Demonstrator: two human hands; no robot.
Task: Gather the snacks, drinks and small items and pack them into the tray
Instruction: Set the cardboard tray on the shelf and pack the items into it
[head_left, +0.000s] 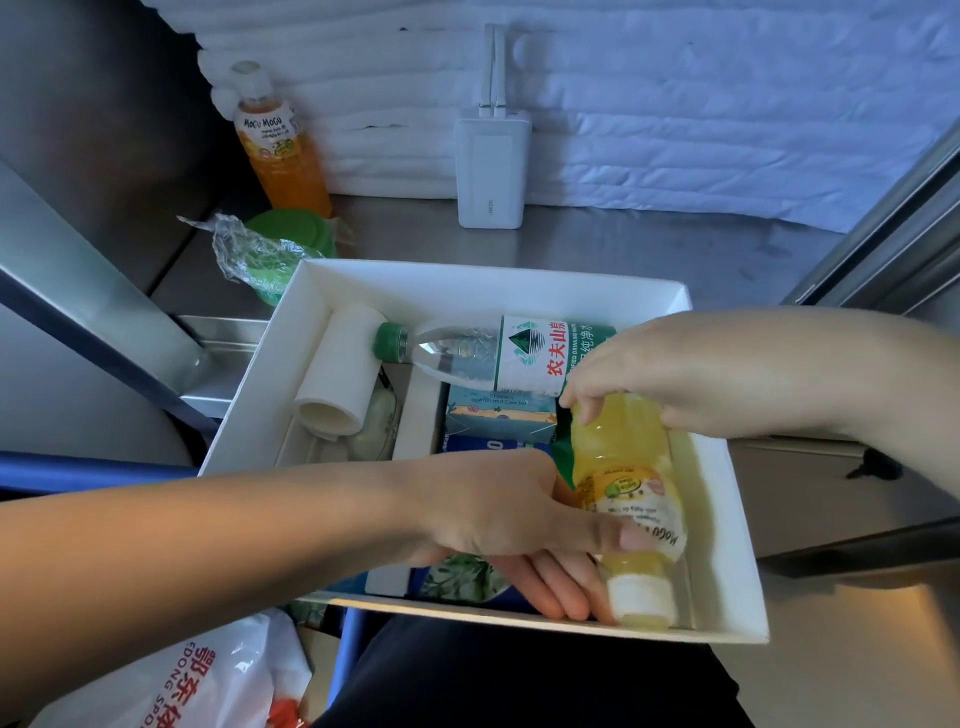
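A white tray (727, 519) lies in front of me. Inside it are a water bottle with a green cap (467, 353), a rolled white towel (340, 369), a light-blue care-set box (498, 421) and a pale soap-like item (376, 428). A yellow Mogu Mogu bottle (623, 467) lies at the tray's right side, cap toward me. My left hand (498, 514) reaches into the tray with its thumb on the bottle's label and fingers beneath it. My right hand (660, 379) pinches the bottle's upper end from above. An orange Mogu Mogu bottle (278, 145) stands at the back left.
A white power bank (492, 171) leans on the white wall at the back. A green-lidded cup (291, 234) under crumpled clear plastic (249, 254) sits left of the tray. A white plastic bag with red print (208, 680) lies at the lower left. Metal frames flank both sides.
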